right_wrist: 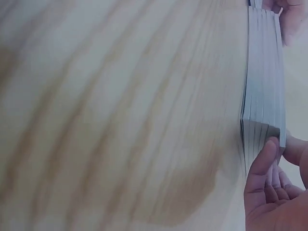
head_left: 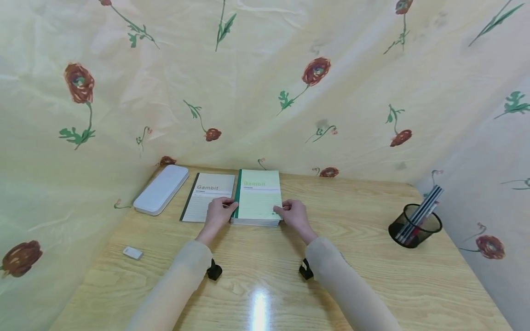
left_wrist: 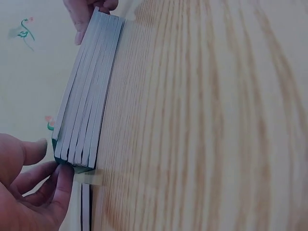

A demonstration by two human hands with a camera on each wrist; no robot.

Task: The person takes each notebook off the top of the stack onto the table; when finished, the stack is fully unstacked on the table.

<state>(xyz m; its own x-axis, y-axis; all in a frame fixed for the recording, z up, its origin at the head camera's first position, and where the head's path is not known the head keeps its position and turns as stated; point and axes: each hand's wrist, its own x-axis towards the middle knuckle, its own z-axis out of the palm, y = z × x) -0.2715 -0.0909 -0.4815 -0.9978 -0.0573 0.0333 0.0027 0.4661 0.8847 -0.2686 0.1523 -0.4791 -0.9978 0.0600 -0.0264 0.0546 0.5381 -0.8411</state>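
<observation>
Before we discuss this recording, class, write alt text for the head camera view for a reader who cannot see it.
Two hands grip the near corners of a stack of green notebooks on a wooden desk: left hand at the spine corner, right hand at the open-edge corner. A grey Gambit notebook and a white pencil case lie to the left; a mesh pen holder stands right.

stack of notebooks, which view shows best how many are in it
Left wrist: the stack of notebooks shows its near edge sharply, layers separable. Head view shows mostly the green top cover. Right wrist shows that edge blurred.
</observation>
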